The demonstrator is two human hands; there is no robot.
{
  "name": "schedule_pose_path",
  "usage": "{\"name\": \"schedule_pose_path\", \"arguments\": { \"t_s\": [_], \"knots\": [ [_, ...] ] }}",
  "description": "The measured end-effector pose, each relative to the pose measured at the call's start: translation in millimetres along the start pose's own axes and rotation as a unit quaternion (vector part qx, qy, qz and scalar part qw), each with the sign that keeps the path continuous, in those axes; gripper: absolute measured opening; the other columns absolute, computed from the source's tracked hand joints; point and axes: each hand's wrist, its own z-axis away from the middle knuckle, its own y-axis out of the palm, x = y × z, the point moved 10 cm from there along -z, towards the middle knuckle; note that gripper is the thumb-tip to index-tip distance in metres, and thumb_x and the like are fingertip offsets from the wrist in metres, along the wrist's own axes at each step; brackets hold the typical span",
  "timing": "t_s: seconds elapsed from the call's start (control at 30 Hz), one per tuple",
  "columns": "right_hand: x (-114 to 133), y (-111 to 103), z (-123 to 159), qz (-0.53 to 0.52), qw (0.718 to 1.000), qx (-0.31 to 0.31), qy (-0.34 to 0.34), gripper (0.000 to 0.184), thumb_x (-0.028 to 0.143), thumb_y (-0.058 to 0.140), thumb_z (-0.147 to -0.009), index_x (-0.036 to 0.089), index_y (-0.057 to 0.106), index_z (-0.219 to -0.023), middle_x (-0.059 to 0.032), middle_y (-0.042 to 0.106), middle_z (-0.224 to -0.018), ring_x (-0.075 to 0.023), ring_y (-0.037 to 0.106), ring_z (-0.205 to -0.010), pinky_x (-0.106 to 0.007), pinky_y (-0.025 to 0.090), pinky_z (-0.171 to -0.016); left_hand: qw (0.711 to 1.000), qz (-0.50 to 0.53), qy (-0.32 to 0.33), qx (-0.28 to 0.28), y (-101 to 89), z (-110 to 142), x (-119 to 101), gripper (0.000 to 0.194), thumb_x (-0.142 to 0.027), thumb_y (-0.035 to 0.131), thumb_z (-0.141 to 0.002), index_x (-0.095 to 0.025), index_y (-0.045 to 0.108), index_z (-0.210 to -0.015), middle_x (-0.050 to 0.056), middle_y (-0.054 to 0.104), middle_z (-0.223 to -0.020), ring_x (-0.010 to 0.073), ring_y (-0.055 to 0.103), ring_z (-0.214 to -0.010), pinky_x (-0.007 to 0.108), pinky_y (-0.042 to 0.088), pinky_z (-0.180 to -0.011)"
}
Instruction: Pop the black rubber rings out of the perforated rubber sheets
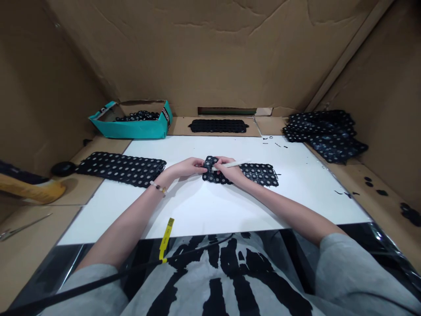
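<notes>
Over the dotted strip [261, 174] — right grip [231, 171] snug around white tool [239, 163].

Two hands [189, 167] [232, 171], one white pen [241, 163], one teal box [131, 129]; outside pile [324, 131], three black mats [259, 172] [123, 168] [218, 126], apparently.

Light seemingly from above makes the flat white tabletop [197, 210] my brightest patch; the tall brown cardboard walls [210, 57] dim towards the upper corners. My bare forearms [130, 219] cast faint, soft-edged shadows. The slim white pen [235, 163] I hold nearly washes out. Glare streaks the glossy black strip [378, 241] at lower right; wide-angle distortion stretches my grey sleeves [358, 263].
</notes>
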Motion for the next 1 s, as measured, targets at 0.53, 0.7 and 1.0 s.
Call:
{"name": "schedule_pose_path", "arguments": {
  "t_s": [0.53, 0.7, 1.0],
  "knots": [
    [34, 11, 9, 0.165, 0.971, -0.030, -0.172, 0.013, 0.024, 0.051, -0.080, 0.022, 0.048, -0.068, -0.0024, 0.062, -0.082, -0.0187, 0.058, -0.083, -0.031, 0.043, -0.077, 0.989, 0.108, -0.093, 0.025, 3.7, 1, 18, 0.040, -0.051, 0.080, -0.060, -0.017, 0.059, -0.064, -0.001, 0.051, -0.058, 0.0119, 0.042, -0.052, 0.026, 0.031, -0.051],
    [5, 7, -5, 0.010, 0.999, 0.037, -0.030, 0.020, 0.037, 0.058, -0.078, 0.022, 0.052, -0.066, 0.0019, 0.057, -0.061, -0.0146, 0.053, -0.058, -0.027, 0.042, -0.056, 0.999, 0.006, -0.048, 0.018, -4.6, 3, 3, 0.041, -0.055, 0.075, -0.065, -0.016, 0.066, -0.077, 0.000, 0.057, -0.065, 0.0139, 0.046, -0.059, 0.027, 0.033, -0.056],
    [5, -3, -3, -0.066, 0.998, 0.015, -0.002, 0.020, 0.037, 0.059, -0.076, 0.020, 0.055, -0.067, -0.0015, 0.070, -0.087, -0.0091, 0.052, -0.049, -0.024, 0.041, -0.049, 0.988, -0.115, -0.047, -0.088, 0.2, 0, -1, 0.040, -0.054, 0.073, -0.064, -0.016, 0.067, -0.077, 0.002, 0.066, -0.071, 0.0188, 0.057, -0.069, 0.026, 0.038, -0.062]
  ]
}}
